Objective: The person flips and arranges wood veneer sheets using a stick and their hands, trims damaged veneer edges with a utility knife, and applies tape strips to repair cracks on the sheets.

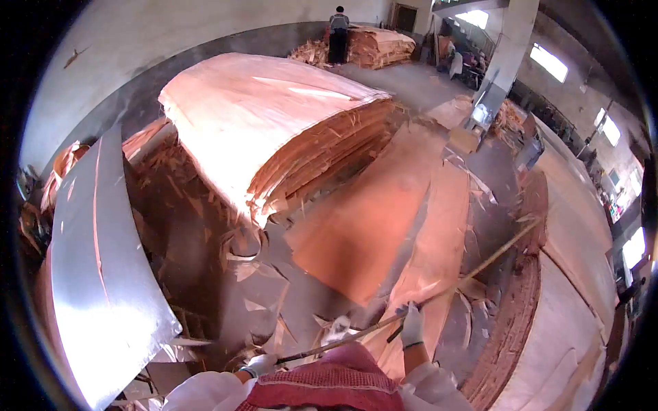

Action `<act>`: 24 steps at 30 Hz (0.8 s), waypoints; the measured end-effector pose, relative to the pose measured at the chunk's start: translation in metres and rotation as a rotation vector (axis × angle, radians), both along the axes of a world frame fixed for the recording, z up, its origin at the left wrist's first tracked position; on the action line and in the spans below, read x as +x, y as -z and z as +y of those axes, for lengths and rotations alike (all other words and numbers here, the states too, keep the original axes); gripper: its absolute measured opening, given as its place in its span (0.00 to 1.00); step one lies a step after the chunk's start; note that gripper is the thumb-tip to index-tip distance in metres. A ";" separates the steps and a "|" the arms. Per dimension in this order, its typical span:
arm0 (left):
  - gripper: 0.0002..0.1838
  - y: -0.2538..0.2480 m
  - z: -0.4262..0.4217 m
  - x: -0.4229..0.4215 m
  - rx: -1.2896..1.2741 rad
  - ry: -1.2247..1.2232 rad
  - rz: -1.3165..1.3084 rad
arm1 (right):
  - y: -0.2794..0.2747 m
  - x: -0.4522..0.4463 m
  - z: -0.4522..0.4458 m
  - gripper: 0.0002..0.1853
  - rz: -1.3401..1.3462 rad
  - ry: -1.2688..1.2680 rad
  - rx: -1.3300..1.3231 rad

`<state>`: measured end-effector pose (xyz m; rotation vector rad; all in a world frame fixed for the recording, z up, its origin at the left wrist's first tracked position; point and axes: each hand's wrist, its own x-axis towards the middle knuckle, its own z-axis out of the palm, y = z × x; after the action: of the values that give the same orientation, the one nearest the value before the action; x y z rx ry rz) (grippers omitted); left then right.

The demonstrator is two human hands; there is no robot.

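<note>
A long thin wooden pole (473, 274) runs slantwise from my lap area up to the stack on the right. My gloved left hand (260, 364) is closed around its lower end. Farther along, my gloved right hand (412, 327) grips the pole too, and a short dark object (394, 333) sticks out beside that hand. Under and beyond the pole, long orange veneer sheets (363, 233) lie on the floor. A red checked cloth (329, 383) covers my front.
A large veneer stack (274, 103) stands ahead. To the left is a shiny sheet-topped table (103, 274); more stacked sheets (569, 322) line the right. Scraps (257, 305) litter the floor. A person (338, 34) stands far off near another stack (380, 48). A pillar (504, 61) rises at right.
</note>
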<state>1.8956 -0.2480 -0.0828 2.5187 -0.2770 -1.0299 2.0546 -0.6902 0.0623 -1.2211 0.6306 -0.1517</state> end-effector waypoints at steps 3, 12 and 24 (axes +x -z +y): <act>0.20 -0.041 -0.015 0.062 -0.078 -0.188 0.071 | 0.002 0.068 0.000 0.10 -0.030 -0.123 -0.021; 0.20 -0.104 -0.081 0.278 -0.414 -0.617 0.146 | 0.187 0.138 0.003 0.24 0.302 -0.903 -1.010; 0.18 0.067 -0.115 0.559 -0.360 -0.452 0.020 | 0.201 0.047 0.043 0.33 0.741 -1.213 -0.227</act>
<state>2.4551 -0.3633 -0.1495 2.1069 0.1053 -0.7461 2.1011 -0.6467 -0.1382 -1.6948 0.3931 1.3193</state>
